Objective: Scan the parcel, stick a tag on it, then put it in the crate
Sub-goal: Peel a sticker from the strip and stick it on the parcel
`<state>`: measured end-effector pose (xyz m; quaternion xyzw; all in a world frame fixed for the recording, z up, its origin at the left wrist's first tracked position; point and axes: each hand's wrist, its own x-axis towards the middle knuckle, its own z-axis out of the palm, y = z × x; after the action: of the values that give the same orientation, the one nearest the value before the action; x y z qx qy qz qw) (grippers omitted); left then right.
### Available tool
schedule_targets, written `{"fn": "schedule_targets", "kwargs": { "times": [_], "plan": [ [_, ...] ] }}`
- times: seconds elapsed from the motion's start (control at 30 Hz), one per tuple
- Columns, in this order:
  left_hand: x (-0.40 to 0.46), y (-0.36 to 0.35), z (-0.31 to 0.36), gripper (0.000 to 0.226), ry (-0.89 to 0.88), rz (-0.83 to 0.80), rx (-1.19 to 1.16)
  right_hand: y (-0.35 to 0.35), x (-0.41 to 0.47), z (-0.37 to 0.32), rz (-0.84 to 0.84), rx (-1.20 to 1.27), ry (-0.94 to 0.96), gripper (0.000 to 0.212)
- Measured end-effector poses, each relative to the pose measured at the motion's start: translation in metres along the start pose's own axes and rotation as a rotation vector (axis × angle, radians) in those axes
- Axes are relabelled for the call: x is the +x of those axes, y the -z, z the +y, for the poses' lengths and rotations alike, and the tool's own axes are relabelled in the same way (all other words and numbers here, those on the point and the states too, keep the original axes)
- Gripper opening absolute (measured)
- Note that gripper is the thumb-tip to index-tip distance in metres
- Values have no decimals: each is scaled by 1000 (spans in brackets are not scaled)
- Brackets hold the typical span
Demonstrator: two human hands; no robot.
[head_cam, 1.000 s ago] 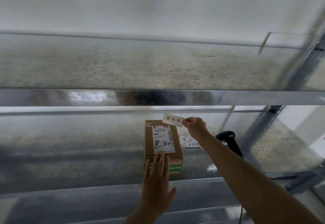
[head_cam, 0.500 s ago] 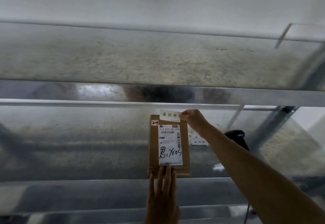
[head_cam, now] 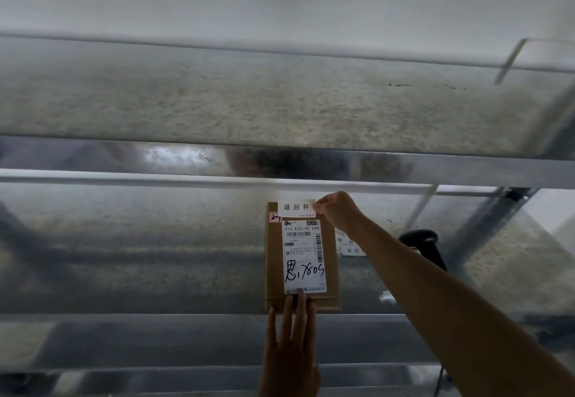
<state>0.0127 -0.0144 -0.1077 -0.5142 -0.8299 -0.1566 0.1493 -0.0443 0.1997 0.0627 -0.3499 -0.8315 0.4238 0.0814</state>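
Note:
A brown cardboard parcel [head_cam: 275, 259] with a white shipping label stands tilted up on the metal shelf, its labelled face toward me. My left hand [head_cam: 291, 350] holds it from below, fingers spread flat against its lower edge. My right hand [head_cam: 337, 211] pinches a small white tag [head_cam: 296, 207] printed with three black characters. The tag lies over the parcel's top edge, just above the shipping label. A black handheld scanner [head_cam: 423, 245] stands on the shelf to the right, behind my right forearm. No crate is in view.
More white tags [head_cam: 351, 247] lie on the shelf behind the parcel. A second shelf [head_cam: 280, 107] runs overhead, with a steel beam [head_cam: 124, 160] at its front. A metal upright [head_cam: 485, 222] stands at the right.
The parcel has been tipped up from lying flat to standing with its label facing me. My right hand brought the tag down onto its top edge.

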Motion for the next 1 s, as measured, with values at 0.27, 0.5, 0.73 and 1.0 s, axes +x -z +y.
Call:
{"fn": "schedule_targets", "kwargs": {
  "times": [0.27,0.5,0.73,1.0],
  "plan": [
    [0,4,2,98,-4,-46,-5,-2,-4,-5,46,-15,-7,48],
    [0,5,0,101,5,-66,-34,-6,-3,-5,76,-18,-24,45],
    [0,-3,-2,104,-9,-34,10,-7,-4,-3,126,-55,-14,43],
    [1,-3,-4,98,-14,-33,24,-16,-6,-3,265,-191,13,24]
  ]
}}
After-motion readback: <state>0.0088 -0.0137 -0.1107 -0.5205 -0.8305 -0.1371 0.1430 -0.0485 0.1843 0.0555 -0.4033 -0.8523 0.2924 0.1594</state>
